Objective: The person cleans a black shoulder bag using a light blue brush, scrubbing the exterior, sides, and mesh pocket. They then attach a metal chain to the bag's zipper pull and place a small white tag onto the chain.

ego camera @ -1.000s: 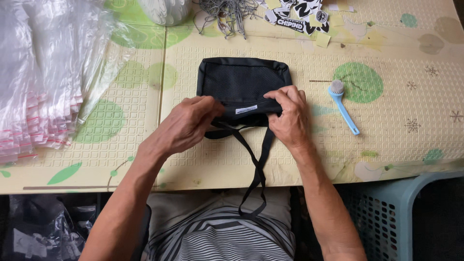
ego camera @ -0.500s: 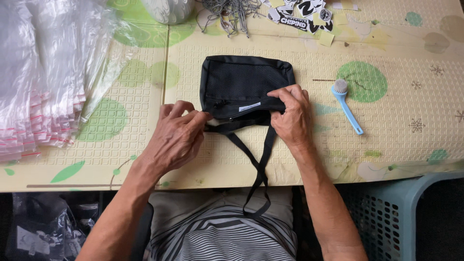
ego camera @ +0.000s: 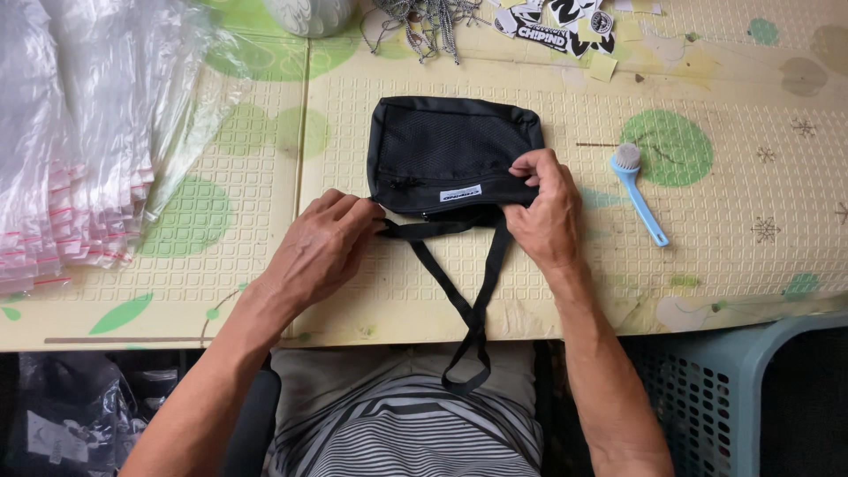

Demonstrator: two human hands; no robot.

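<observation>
A small black mesh pouch bag (ego camera: 446, 150) with a white label lies flat on the patterned mat. Its black strap (ego camera: 468, 309) runs off the mat's near edge and hangs over my lap. My left hand (ego camera: 322, 247) pinches the strap where it meets the bag's lower left corner. On the bag's right side, my right hand (ego camera: 548, 208) grips the lower edge between thumb and fingers.
A stack of clear plastic zip bags (ego camera: 75, 150) fills the left of the mat (ego camera: 733, 256). A light blue brush (ego camera: 638, 190) lies to the right of the bag. Stickers (ego camera: 556, 22) and metal chains (ego camera: 424, 18) sit at the far edge. A blue plastic basket (ego camera: 751, 389) stands at lower right.
The hands have drawn apart: the left slid from the bag's lower middle to its lower left corner at the strap. The right hand stays gripping the bag's right edge.
</observation>
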